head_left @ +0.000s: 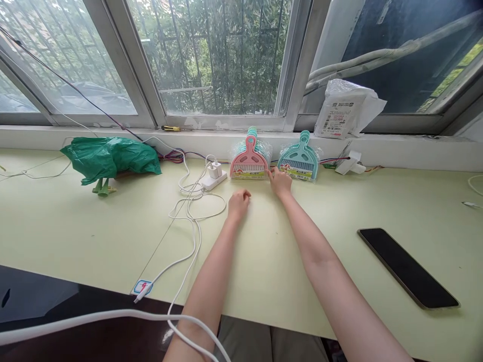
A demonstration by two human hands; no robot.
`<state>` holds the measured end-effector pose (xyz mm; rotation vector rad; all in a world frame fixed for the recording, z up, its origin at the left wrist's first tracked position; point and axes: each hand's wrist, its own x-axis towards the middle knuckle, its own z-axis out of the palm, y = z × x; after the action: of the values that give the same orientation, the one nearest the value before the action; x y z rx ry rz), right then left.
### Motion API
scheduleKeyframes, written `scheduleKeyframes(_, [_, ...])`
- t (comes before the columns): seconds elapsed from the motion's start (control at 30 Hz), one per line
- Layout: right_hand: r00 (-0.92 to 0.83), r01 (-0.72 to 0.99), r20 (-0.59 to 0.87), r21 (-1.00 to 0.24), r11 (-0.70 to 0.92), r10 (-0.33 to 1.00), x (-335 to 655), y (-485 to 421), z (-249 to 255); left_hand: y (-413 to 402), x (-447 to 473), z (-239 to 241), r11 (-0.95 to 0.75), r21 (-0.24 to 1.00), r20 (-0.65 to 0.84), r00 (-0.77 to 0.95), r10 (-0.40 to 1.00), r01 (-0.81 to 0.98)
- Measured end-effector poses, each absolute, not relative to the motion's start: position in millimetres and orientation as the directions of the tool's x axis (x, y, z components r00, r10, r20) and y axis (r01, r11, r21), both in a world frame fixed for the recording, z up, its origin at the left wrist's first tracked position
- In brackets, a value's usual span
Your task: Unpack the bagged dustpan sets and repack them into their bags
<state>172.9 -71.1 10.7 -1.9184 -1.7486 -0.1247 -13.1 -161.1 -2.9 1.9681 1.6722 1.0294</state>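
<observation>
At the table's [94, 236] far edge, a pink dustpan [249, 163] and a teal dustpan [300, 162] lie side by side. The right hand [279, 182] is open between them, fingertips touching the pink one. The left hand [238, 203] rests loosely curled and empty just in front.

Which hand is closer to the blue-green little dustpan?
Right. The right hand sits just beside the teal dustpan, at its front left corner. The left hand rests farther away, in front of the pink dustpan.
</observation>
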Motion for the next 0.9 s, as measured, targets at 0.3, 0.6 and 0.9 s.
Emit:
scheduleKeyframes(0.3, [0.691,0.699,0.475,-0.631,-0.336,0.546,267.9,-63.1,-16.9,-160.0,-13.2,-2.7,-0.224,0.692,0.279,0.032,0.96,0.687])
scheduleKeyframes(0.6, [0.691,0.62,0.232,-0.677,-0.397,0.684,318.3,-68.2,-25.2,-155.4,-13.2,-6.3,-0.239,0.706,0.292,0.034,0.956,0.666])
scheduleKeyframes(0.9, [0.546,0.596,0.149,-0.761,-0.257,0.825,313.1,-109.2,-24.1,-156.0,-11.4,-4.7,-0.268,0.682,0.303,0.07,0.951,0.68])
